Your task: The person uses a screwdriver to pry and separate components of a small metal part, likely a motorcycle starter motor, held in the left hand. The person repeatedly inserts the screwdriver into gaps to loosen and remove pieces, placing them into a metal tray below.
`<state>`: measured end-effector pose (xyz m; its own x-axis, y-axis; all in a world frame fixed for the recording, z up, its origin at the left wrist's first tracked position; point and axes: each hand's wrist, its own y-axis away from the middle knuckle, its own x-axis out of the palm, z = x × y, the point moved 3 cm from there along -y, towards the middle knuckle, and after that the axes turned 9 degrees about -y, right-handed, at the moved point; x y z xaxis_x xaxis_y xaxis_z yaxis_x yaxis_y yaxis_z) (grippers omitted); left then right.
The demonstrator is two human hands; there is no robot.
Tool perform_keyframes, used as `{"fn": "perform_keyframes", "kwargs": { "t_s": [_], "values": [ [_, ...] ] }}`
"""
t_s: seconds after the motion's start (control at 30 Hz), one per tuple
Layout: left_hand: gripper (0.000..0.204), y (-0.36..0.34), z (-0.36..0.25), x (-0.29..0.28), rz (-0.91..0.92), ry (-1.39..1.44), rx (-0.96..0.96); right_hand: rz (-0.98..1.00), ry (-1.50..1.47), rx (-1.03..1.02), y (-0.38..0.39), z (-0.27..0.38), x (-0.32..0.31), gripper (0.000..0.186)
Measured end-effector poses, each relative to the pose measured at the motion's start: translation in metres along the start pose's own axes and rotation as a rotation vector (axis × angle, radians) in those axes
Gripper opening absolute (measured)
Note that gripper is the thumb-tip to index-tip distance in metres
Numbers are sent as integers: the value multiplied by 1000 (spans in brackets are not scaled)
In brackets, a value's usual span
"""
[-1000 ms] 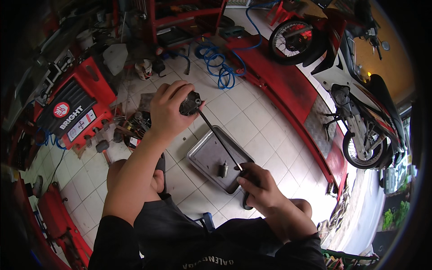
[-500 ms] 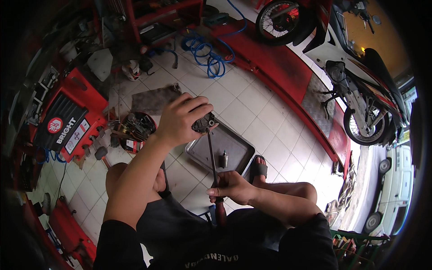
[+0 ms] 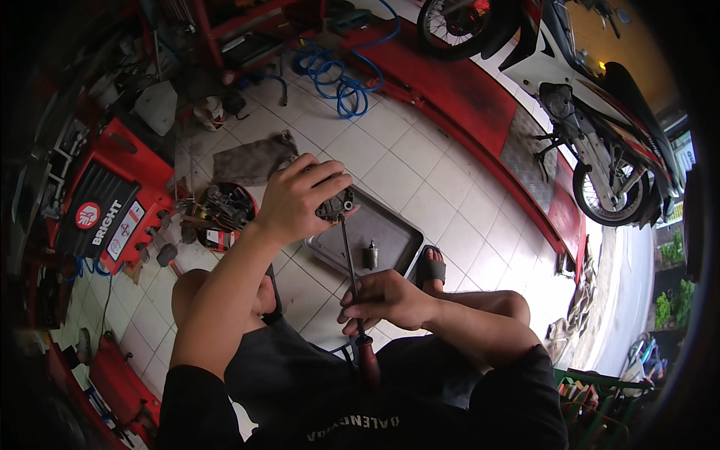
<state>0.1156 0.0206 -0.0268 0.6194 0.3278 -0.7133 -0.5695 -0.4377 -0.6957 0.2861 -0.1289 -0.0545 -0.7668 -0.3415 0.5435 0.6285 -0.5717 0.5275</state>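
Fingers (image 3: 319, 180) of the left hand (image 3: 296, 199) are wrapping over a small dark metal engine part (image 3: 337, 204), clenching it from above so that only its lower right edge is showing past the fingertips. Pressing up into that part is the tip of a long screwdriver (image 3: 351, 277), whose thin shaft is running almost straight down toward the person's lap. The right hand (image 3: 382, 300) is closing around the lower shaft, fingers curled tight, just above the dark red handle (image 3: 368, 360), which is sticking out below the fist.

Directly beneath both hands, a grey metal tray (image 3: 390, 229) is lying on the white tiled floor (image 3: 420, 172), with a small cylindrical piece (image 3: 370, 255) standing in it just right of the shaft. A sandalled foot (image 3: 431, 266) is resting at the tray's right corner.

Left of the left hand, a round engine component (image 3: 223, 210) is sitting on the tiles near a grey rag (image 3: 251, 159). Farther left, a red tool chest (image 3: 105, 210) is standing. Beyond the hands, a coiled blue air hose (image 3: 337, 75) is lying beside a red lift ramp (image 3: 457, 90), and a motorcycle (image 3: 592, 127) is parked at the upper right.
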Motion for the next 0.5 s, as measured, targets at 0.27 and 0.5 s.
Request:
{"fn": "perform_keyframes", "kwargs": {
  "t_s": [0.27,0.5],
  "values": [
    [42,2,-10,13,57,14,40,-60,312,-88,-1,-3,1,25],
    [42,3,-22,19,72,72,48,189,-20,-98,4,-7,1,33]
  ]
}}
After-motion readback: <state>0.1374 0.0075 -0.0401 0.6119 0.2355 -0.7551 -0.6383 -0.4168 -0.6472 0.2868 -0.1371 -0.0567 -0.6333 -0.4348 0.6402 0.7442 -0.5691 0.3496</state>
